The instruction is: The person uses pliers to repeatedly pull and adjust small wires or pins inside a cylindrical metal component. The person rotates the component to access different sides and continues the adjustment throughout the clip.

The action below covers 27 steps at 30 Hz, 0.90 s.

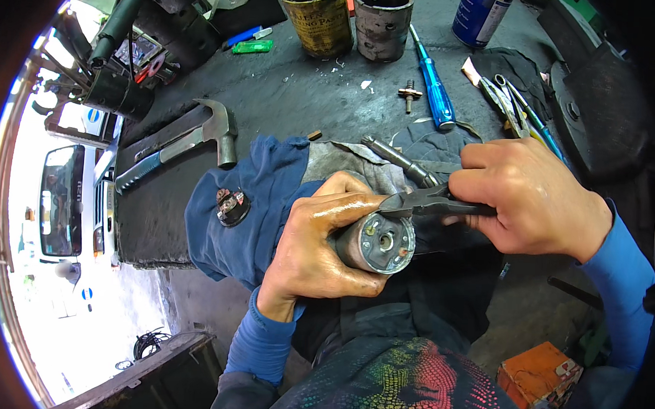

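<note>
My left hand (308,240) wraps round a short metal cylinder (391,260), its greasy end face turned up toward me. That face has a hole in its middle and small fittings around it. In my right hand (536,195) is a pair of dark pliers (431,200), with the jaws at the cylinder's upper rim, beside my left thumb. Whether the jaws grip anything there I cannot tell. Just beyond lies a steel shaft (399,160) on a grey rag. A small round black part (232,208) rests on the blue cloth (223,178) to the left.
Left on the dark bench (147,237) lies a claw hammer (217,130). Two grimy tins (317,25), a green lighter (252,47) and a blue can (482,17) stand or lie farther back. A blue screwdriver (436,92), a small threaded part (410,97) and other hand tools (504,102) are at the right.
</note>
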Available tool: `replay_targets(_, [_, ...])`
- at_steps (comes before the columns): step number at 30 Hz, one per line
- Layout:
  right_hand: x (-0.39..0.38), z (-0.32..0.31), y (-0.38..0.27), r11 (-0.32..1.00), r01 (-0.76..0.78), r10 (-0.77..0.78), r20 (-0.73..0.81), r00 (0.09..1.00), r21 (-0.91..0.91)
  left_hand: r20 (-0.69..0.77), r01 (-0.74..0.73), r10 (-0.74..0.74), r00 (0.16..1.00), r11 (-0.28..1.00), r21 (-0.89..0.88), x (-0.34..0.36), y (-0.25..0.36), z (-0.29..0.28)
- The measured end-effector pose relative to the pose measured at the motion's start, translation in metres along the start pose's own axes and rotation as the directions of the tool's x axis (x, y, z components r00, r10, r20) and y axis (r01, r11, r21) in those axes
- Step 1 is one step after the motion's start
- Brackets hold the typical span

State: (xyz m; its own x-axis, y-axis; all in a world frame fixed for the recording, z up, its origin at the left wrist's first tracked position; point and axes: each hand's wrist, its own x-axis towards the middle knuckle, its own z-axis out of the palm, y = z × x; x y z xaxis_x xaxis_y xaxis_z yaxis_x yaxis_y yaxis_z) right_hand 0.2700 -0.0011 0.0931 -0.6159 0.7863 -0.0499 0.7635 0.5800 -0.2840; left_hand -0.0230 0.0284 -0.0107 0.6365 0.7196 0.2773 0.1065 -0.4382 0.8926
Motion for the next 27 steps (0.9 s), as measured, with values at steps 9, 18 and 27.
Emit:
replay_targets(9, [-0.017, -0.02, 0.006, 0.983, -0.181, 0.173, -0.236, 0.956, -0.014, -0.11, 0.274, -0.354, 0.929, 0.855, -0.441, -0.011, 0.018, -0.009])
replay_targets(18, [-0.063, 0.02, 0.026, 0.855, -0.519, 0.435, -0.517, 0.737, -0.021, -0.039, 0.065, -0.13, 0.991, 0.705, -0.706, -0.025, 0.028, -0.019])
replay_targets(27, [-0.067, 0.045, 0.04, 0.822, -0.569, 0.467, -0.52, 0.715, -0.044, -0.023, 0.139, -0.205, 0.978, 0.736, -0.662, -0.031, 0.048, -0.014])
